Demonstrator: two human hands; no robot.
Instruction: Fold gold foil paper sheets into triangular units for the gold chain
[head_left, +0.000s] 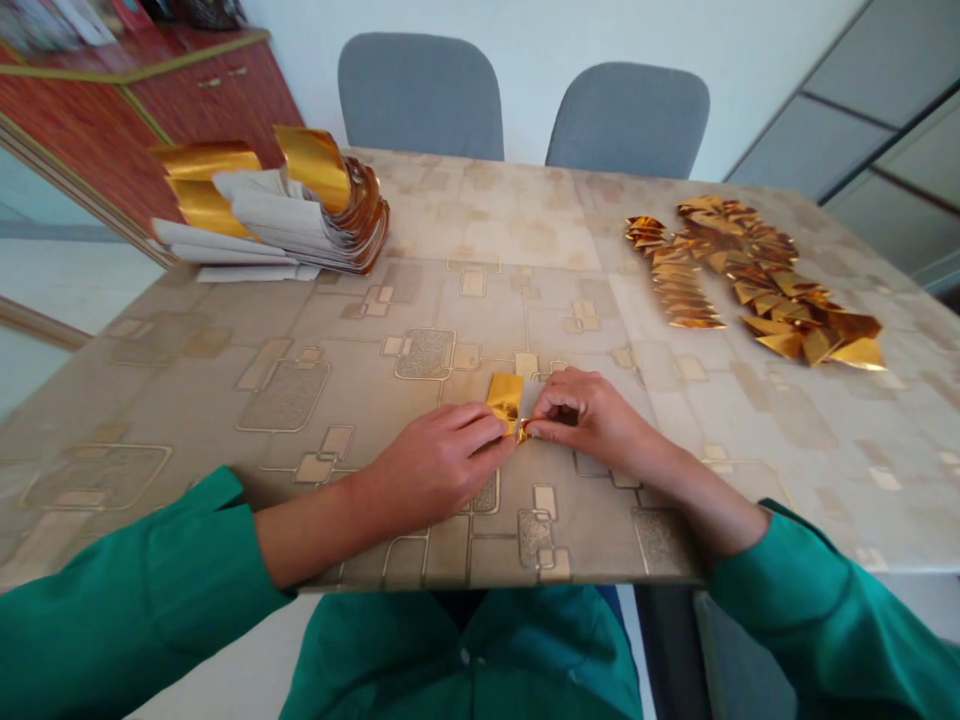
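A small strip of gold foil paper (505,392) lies between my two hands near the front of the table. My left hand (450,455) grips its lower left part, thumb and fingers pressed together on it. From the other side, my right hand (581,420) pinches the lower right end of the same paper between thumb and forefinger. A small crumpled or folded gold bit shows at the right fingertips. The upper part of the strip stands free above the left fingers, and its lower part is partly hidden by them.
A bent stack of gold-and-white paper sheets (300,225) rests at the back left. Several folded gold paper pieces (757,265) lie in rows at the back right. Two grey chairs (420,95) stand behind the patterned tablecloth (360,350).
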